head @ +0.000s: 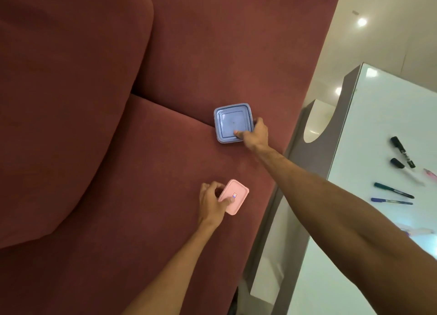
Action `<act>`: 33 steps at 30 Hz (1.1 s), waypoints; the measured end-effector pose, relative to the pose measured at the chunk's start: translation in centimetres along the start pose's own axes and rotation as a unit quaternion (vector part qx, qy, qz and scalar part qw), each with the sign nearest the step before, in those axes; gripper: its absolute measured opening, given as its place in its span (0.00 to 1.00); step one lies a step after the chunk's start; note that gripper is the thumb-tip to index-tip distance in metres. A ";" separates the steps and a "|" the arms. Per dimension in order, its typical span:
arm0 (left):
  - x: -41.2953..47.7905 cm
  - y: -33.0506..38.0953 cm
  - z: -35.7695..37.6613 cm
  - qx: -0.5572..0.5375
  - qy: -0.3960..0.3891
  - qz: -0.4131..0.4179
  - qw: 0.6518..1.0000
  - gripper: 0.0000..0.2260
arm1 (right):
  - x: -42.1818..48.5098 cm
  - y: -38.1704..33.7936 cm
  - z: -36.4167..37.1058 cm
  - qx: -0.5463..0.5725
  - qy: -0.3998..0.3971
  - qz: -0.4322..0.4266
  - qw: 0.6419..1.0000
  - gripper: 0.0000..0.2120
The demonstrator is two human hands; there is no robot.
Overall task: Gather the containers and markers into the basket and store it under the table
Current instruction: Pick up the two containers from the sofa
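Maroon velvet sofa carries 2 containers, both w/ lids on. Pink container has a small sticker on the lid, red and blue, text too small to read. Left hand grasps it, thumb on the lid, fingers around the far edge. Blue container is square, no label seen; right hand grips its near corner, thumb on top. White table at right holds approx. 5 markers: black marker has writing on the barrel, not legible; green marker; blue marker. One pink thing at the frame edge is cut off.
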State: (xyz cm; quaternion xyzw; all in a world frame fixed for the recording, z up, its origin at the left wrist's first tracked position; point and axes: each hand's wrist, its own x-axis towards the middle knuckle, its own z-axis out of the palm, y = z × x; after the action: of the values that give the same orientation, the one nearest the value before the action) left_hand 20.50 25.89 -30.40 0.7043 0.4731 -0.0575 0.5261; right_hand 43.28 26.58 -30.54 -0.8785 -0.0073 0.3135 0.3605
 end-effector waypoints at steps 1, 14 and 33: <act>0.0 -0.1 -0.1 -0.005 0.005 0.002 1.000 0.14 | -0.1 0.3 -0.1 0.037 0.006 0.015 0.999 0.27; -9.1 2.2 -0.2 -0.251 0.012 -0.101 0.963 0.16 | -14.0 7.9 -11.2 0.308 -0.060 0.064 0.947 0.17; -18.1 4.6 29.7 -0.127 -0.099 -0.041 0.986 0.26 | -22.1 44.2 -28.4 0.317 0.117 0.221 0.915 0.17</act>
State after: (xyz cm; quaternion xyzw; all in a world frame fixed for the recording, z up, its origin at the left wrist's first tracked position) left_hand 26.37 -8.65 -29.79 0.6026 0.4506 -0.0884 0.6527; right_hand 31.95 -29.27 -31.23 -0.7274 0.3293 0.2664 0.5399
